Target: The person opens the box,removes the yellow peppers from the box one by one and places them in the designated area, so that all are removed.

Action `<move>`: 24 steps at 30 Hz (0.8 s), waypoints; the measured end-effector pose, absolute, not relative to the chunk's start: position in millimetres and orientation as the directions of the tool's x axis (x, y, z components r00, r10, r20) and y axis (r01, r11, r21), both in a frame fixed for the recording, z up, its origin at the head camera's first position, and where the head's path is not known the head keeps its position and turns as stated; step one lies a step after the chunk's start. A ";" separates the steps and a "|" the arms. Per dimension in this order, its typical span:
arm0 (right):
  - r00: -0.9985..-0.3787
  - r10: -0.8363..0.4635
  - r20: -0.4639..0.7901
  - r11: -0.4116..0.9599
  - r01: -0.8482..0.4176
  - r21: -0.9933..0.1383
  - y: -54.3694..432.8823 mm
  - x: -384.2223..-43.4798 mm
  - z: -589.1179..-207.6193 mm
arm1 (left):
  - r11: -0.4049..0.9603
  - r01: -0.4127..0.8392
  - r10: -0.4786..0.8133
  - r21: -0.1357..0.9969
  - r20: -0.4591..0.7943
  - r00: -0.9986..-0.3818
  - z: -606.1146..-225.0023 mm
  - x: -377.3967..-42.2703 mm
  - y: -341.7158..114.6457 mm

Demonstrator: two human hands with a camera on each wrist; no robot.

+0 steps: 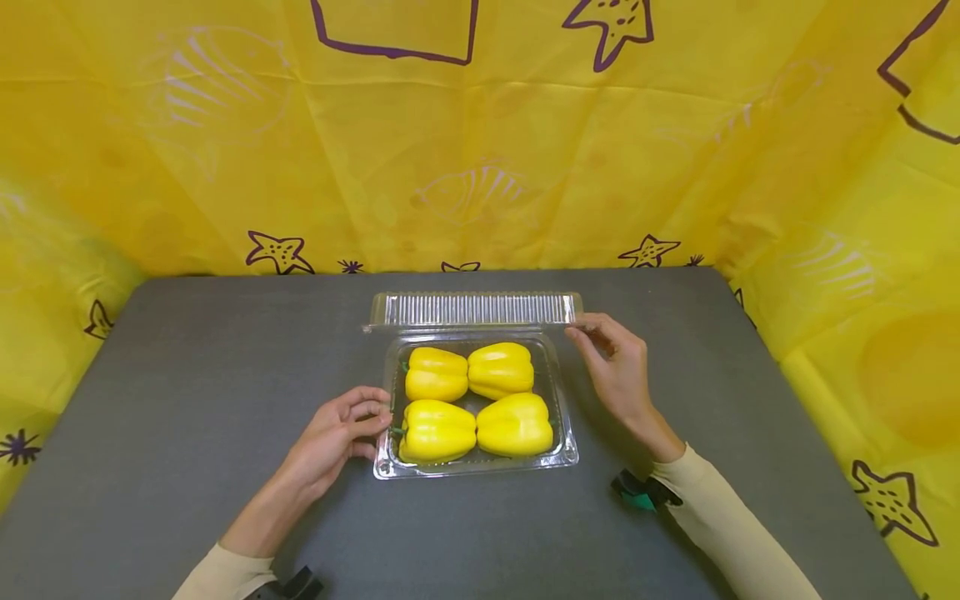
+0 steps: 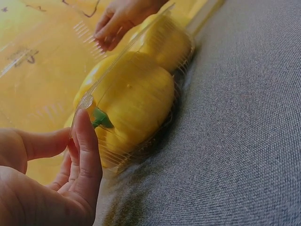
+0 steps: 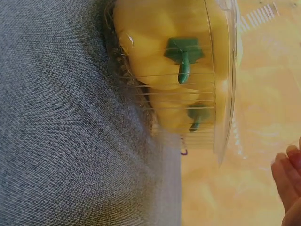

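Observation:
A clear plastic clamshell container (image 1: pixel 480 472) rests on the table with its lid (image 1: pixel 480 310) raised along the far side. Several yellow bell peppers (image 1: pixel 514 425) lie inside in two rows; green stems (image 3: pixel 184 59) show through the wall in the right wrist view. My left hand (image 1: pixel 337 433) pinches the container's left rim between thumb and fingers, seen closely in the left wrist view. At the lid's right corner, my right hand (image 1: pixel 618 367) holds the edge with thumb and fingertips. Only some fingers of the right hand (image 3: pixel 292 181) appear in the right wrist view.
The dark grey table (image 1: pixel 187 400) extends around the container. A yellow cloth (image 1: pixel 480 125) printed with starfish and fish hangs behind and at both sides. Dark wrist bands (image 1: pixel 647 492) sit at the cuffs of the light sleeves.

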State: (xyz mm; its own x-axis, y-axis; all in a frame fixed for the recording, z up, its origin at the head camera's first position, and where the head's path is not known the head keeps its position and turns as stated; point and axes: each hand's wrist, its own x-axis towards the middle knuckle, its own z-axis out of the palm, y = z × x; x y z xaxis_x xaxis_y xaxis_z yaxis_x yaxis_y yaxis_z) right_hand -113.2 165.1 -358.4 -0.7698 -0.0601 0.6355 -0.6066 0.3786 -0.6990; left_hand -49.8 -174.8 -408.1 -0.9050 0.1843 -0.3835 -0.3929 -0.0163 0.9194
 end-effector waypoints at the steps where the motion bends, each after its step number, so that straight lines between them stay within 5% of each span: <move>1: -0.771 -0.060 0.634 0.377 -0.605 -0.701 165.1 -114.2 -358.7 | -0.018 -0.391 0.189 0.920 -0.381 -0.905 -407.9 -49.7 -174.8; 24: -0.810 -0.049 0.584 0.316 -0.568 -0.760 164.8 -133.0 -357.8 | -0.043 -0.391 0.214 0.919 -0.374 -0.903 -406.6 -49.5 -174.4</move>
State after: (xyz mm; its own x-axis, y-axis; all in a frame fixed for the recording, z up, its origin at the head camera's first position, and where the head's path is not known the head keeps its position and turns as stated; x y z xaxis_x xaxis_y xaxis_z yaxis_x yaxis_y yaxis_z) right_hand -133.0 164.8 -357.8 -0.8099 -0.0489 0.5845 -0.5676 0.3164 -0.7601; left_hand -49.5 -174.4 -406.6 -0.9026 0.2139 -0.3736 -0.3908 -0.0432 0.9194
